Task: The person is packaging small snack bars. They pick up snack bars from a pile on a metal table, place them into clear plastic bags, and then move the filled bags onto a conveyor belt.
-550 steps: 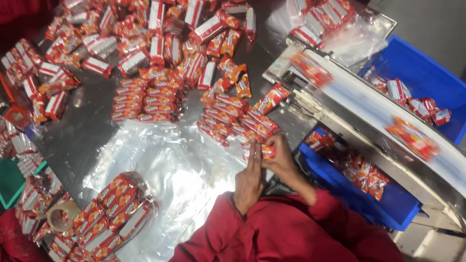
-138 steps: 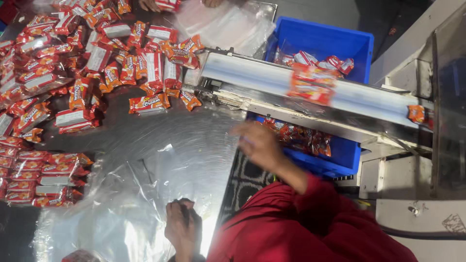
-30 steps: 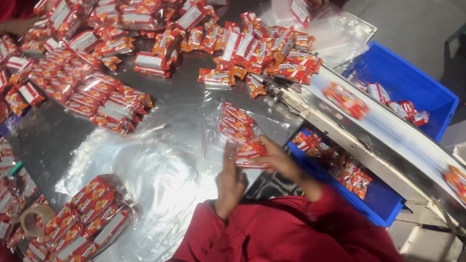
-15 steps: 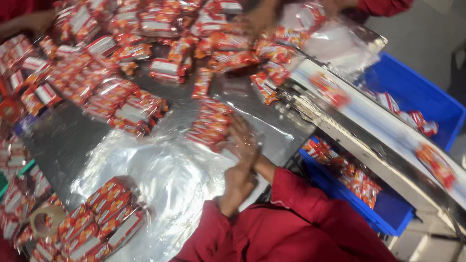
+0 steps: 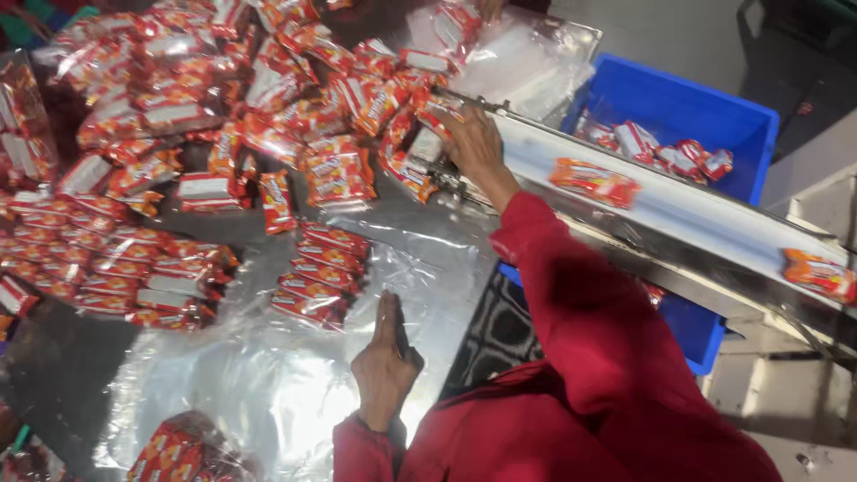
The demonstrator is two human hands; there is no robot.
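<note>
Half a second ago both hands were together at the small stack of red snack packets; now the right hand [image 5: 473, 147] has gone up and away to the end of the white conveyor belt [image 5: 696, 210], while the left hand [image 5: 386, 361] stays low on the crinkled clear plastic sheet [image 5: 268, 393] that covers the surface. The hands are well apart. The left one lies flat and empty, fingers together and pointing up the sheet, its fingertips just beside the neat stack of red and orange foil snack packets [image 5: 320, 272] — whether they touch it I cannot tell. The right hand reaches into the loose heap of the same red packets [image 5: 357, 98] at the belt's end; its fingers curl among them, but a firm grip on any one packet cannot be made out. Two more packets ride the belt, one near the wrist [image 5: 594, 181] and one at the far right edge [image 5: 819, 273]. Behind the belt a blue plastic crate [image 5: 714, 112] holds further packets. Rows of laid-out packets [image 5: 116, 277] fill the left of the surface.
</note>
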